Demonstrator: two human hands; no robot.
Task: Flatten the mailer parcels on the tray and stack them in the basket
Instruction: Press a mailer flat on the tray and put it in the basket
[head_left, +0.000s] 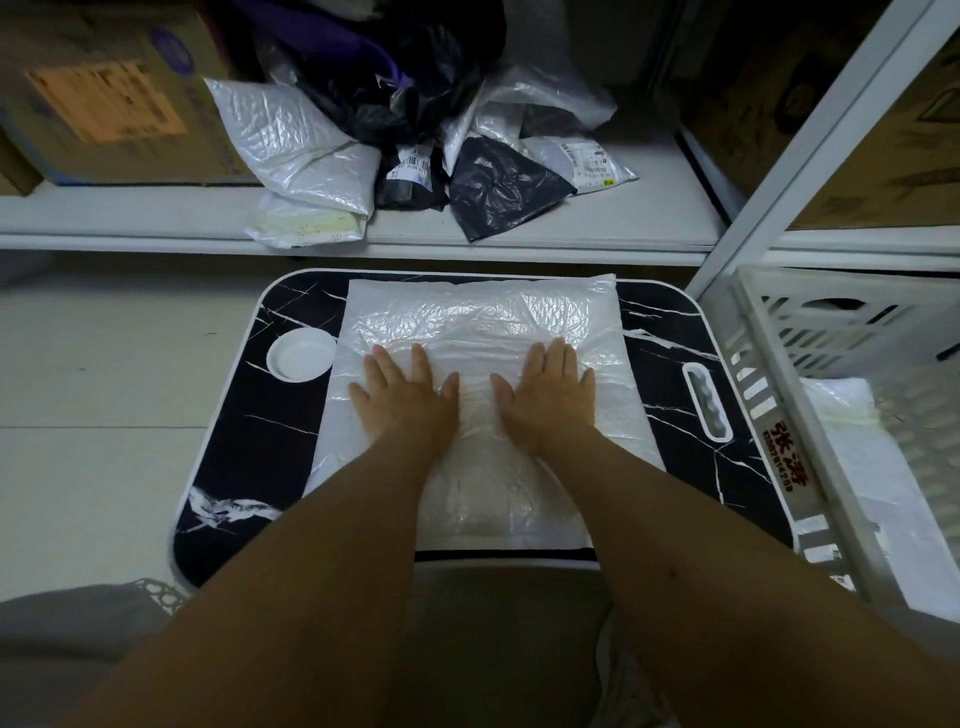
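A large white bubble mailer (483, 322) lies across the black marble-patterned tray (228, 415). My left hand (408, 397) and my right hand (548, 395) press flat on the mailer's middle, side by side, palms down and fingers straight. The white slatted basket (769, 338) stands to the right of the tray, and a white mailer (862, 467) lies flat inside it. On the shelf behind the tray sits a heap of white and black mailer parcels (415, 150).
The tray has a round white cup recess (301, 355) at its left and a slot handle (707, 400) at its right. A cardboard box (104, 93) stands on the shelf at the left. A white shelf post (810, 150) rises beside the basket.
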